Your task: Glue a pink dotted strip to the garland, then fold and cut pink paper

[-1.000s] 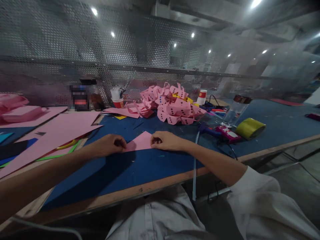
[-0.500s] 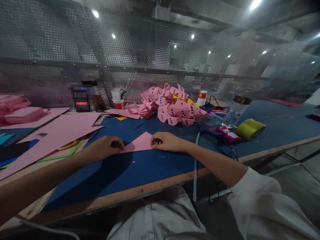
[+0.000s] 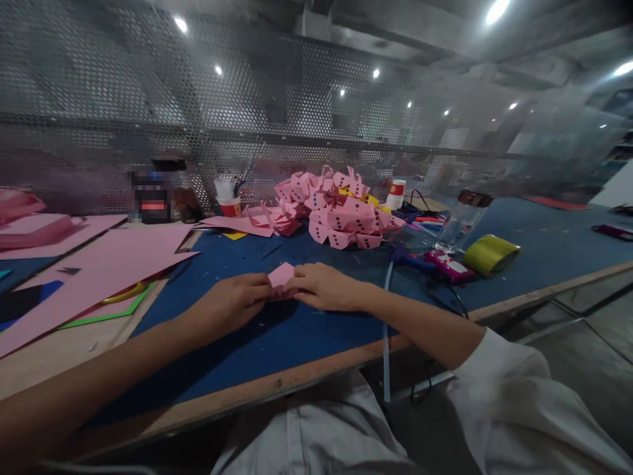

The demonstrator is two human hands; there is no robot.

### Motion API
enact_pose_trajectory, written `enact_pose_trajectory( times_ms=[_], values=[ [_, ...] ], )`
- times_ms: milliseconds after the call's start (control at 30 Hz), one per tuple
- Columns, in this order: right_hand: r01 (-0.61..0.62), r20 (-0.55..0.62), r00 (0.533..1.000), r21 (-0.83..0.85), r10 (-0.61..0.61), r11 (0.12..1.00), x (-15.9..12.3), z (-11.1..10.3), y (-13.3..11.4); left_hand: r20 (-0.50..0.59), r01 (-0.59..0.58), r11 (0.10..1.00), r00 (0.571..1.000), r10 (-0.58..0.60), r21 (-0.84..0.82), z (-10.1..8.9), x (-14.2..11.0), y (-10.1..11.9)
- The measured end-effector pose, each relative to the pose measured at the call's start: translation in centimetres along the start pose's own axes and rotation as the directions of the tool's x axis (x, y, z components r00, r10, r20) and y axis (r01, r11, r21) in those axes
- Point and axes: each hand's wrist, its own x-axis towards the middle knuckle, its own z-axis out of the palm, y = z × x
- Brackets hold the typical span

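Note:
A small piece of pink paper (image 3: 281,274) lies on the blue table mat (image 3: 237,359), its peak pointing away from me. My left hand (image 3: 242,297) grips its left side with the fingers bent together. On the other side, my right hand (image 3: 321,285) pinches the right part, fingertips on the front edge. The lower edge looks bent up between the hands. Both hands cover much of the paper, so its full shape is hidden.
Behind my hands is a heap of folded pink paper pieces with dark dots (image 3: 351,214). To the right are a glue gun (image 3: 415,258), a glass jar (image 3: 462,221) and a yellow tape roll (image 3: 492,255). Large pink sheets (image 3: 113,257) lie left. A paper cup (image 3: 229,201) stands behind.
My left hand has moved right, closer to my right hand. The pink paper, a flat triangle before, now shows less surface, with its front edge bent up.

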Motion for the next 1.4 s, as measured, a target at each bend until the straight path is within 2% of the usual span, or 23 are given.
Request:
enact_pose_trajectory(
  times_ms=[167, 367, 533, 700, 867, 1133, 1267, 1400],
  values=[
    [-0.002, 0.017, 1.0, -0.03, 0.002, 1.0, 0.1, -0.3, -0.2, -0.017, -0.088, 0.994, 0.996, 0.09, 0.062, 0.2, -0.1, -0.2],
    [-0.027, 0.004, 1.0, 0.095, 0.027, 0.995, -0.4, -1.2, 0.1, -0.009, -0.031, 0.999, 0.999, 0.031, 0.015, 0.2, -1.0, -0.9],
    [-0.124, 0.018, 0.992, 0.241, 0.124, 0.962, -0.3, -1.3, -0.1, -0.012, 0.107, 0.994, 0.994, -0.107, -0.032, -0.1, -1.6, -0.7],
    [-0.261, 0.029, 0.964, 0.294, 0.264, 0.919, 0.1, -0.7, -0.3, 0.007, 0.241, 0.963, 0.97, -0.242, -0.12, -0.5, -0.9, -0.4],
    [-0.327, 0.097, 0.945, 0.311, 0.313, 0.892, -0.2, -1.4, -0.3, 0.017, 0.32, 0.934, 0.947, -0.322, -0.161, -0.6, -1.3, -1.1],
    [-0.402, 0.21, 0.913, 0.317, 0.35, 0.859, -0.5, -2.9, 0.1, 0.098, 0.503, 0.849, 0.864, -0.493, -0.163, -1.7, -3.2, -2.9],
    [-0.429, 0.255, 0.897, 0.308, 0.361, 0.849, -0.7, -3.3, 0.5, 0.086, 0.536, 0.837, 0.844, -0.529, -0.109, -2.3, -3.6, -3.1],
    [-0.461, 0.299, 0.877, 0.3, 0.377, 0.835, -1.1, -3.8, 0.9, 0.082, 0.541, 0.832, 0.841, -0.534, -0.124, -2.3, -4.5, -3.8]
  ],
)
